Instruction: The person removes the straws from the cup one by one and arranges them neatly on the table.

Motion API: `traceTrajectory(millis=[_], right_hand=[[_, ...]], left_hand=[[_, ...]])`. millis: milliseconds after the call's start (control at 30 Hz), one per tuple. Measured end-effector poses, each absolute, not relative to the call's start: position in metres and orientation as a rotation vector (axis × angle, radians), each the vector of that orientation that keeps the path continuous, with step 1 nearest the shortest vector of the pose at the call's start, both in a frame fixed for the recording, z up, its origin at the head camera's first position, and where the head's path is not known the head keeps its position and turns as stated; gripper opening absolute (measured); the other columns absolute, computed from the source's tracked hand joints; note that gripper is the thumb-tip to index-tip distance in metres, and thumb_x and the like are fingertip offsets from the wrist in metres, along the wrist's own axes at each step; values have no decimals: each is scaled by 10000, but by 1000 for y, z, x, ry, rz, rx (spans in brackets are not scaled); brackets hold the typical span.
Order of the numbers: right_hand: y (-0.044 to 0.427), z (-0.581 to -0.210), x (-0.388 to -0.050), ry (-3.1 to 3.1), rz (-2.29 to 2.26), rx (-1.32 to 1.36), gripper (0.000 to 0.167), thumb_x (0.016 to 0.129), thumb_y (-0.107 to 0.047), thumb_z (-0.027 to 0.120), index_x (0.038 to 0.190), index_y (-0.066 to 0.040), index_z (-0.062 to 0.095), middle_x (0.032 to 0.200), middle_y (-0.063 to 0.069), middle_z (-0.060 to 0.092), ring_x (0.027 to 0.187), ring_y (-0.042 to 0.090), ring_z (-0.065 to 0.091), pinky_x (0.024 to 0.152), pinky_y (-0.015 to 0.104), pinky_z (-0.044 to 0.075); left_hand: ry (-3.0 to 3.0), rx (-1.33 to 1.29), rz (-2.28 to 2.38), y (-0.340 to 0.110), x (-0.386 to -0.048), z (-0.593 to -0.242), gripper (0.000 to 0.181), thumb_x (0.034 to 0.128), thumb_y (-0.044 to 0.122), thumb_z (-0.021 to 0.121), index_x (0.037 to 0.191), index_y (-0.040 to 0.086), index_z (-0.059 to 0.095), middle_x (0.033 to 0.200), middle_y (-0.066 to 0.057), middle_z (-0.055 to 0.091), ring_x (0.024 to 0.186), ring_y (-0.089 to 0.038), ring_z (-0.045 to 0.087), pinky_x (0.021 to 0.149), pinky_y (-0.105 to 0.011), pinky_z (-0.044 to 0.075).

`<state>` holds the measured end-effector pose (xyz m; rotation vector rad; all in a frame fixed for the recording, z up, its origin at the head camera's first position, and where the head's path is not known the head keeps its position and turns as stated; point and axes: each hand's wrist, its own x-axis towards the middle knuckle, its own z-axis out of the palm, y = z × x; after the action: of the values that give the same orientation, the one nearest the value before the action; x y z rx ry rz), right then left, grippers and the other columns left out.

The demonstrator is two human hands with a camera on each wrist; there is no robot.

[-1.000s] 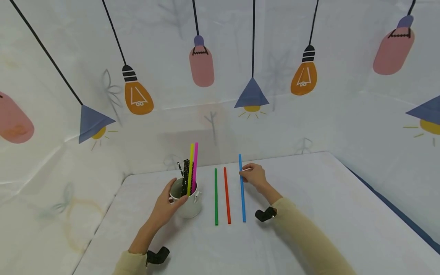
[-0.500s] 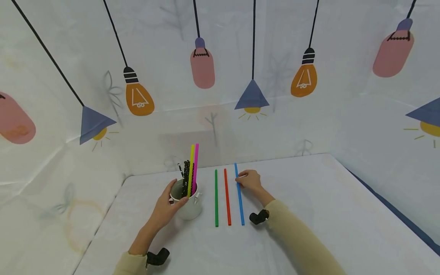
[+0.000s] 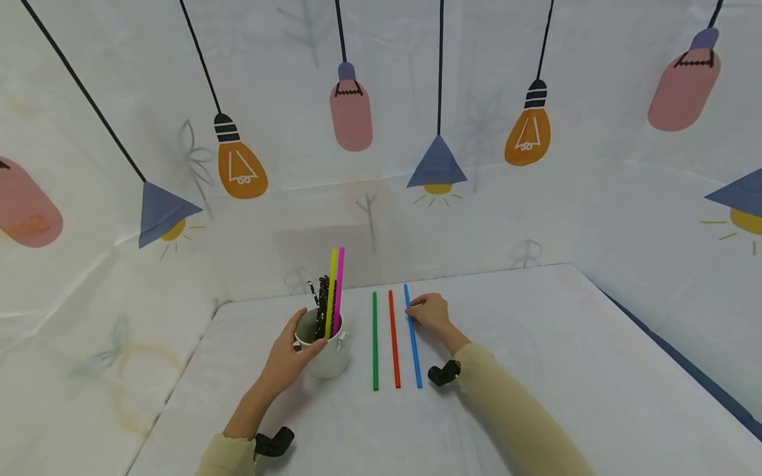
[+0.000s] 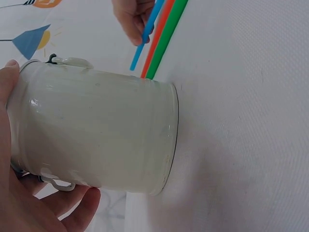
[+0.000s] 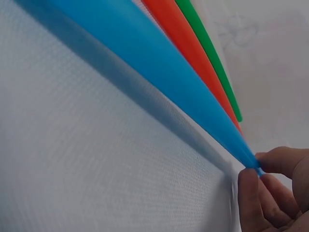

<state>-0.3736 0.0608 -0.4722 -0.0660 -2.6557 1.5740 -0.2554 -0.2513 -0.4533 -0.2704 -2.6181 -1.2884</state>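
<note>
My left hand [image 3: 284, 362] is wrapped round the side of a small whitish metal pail [image 3: 329, 360], which stands upright on the table. Yellow [image 3: 331, 291] and pink [image 3: 339, 291] straws rise from it, beside several black straws with white dots [image 3: 321, 307]. Between thumb and fingers, my right hand [image 3: 431, 312] pinches a blue straw [image 3: 413, 350] near its far end. To its left lie a red straw [image 3: 394, 344] and a green straw [image 3: 375, 344], roughly side by side. In the right wrist view the fingertips meet on the blue straw [image 5: 159, 67].
A white cloth covers the table [image 3: 512, 383]. Behind it hangs a pale backdrop [image 3: 381, 218] printed with lamps and bulbs. A dark blue strip [image 3: 684, 360] runs along the table's right edge.
My right hand has brought the blue straw leftward and down, closer to the red one and nearly parallel to it. The left hand and the pail have stayed put.
</note>
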Motion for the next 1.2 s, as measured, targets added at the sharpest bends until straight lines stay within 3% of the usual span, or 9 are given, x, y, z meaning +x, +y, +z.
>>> traceTrajectory(millis=[1200], right_hand=[[56,-484,-378,-2648,1551,-100,215,818,-101,772,972,37,711,837,123,672,590,159,626,555,264,544]], left_hand=[[-2609,-249,-1304,-250,-255,-454,833,887,447,690,1528,132,260,1468,-154,407,1264,-359,466,932,-521,468]])
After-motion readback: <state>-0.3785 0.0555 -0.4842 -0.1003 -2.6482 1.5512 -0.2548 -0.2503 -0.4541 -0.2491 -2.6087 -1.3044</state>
